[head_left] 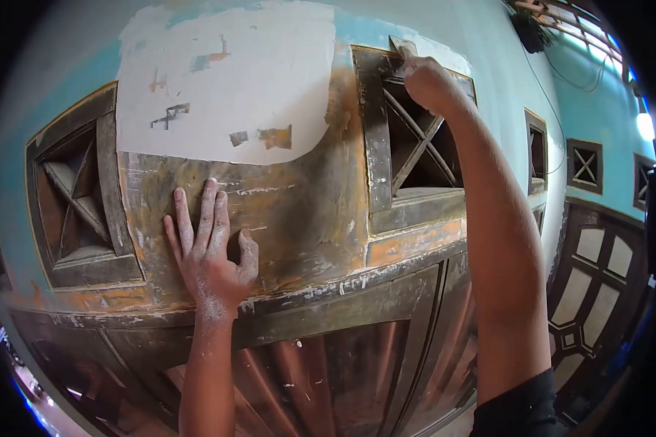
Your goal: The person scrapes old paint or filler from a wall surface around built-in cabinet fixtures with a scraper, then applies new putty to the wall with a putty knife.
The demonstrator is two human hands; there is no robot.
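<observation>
My left hand (210, 251), dusted with white powder, rests palm down with spread fingers on a bare brown-grey stretch of wall (306, 211). Just above its fingertips lies the lower edge of a large white patch (284, 80) with several dark and orange scraped spots. High on the right, my right hand (431, 86) is closed around what looks like a putty knife (401, 46). Its blade meets the wall by the top edge of a dark wooden vent frame (376, 146) with crossed bars. My fingers hide the tool's handle.
Another crossed-bar vent (115, 167) is set in the wall at left. Below runs a rough ledge (328, 288) above dark wood panels with reddish, shiny panes (350, 371). At far right stand a panelled door (587, 291) and a turquoise wall (587, 124) with hanging cables.
</observation>
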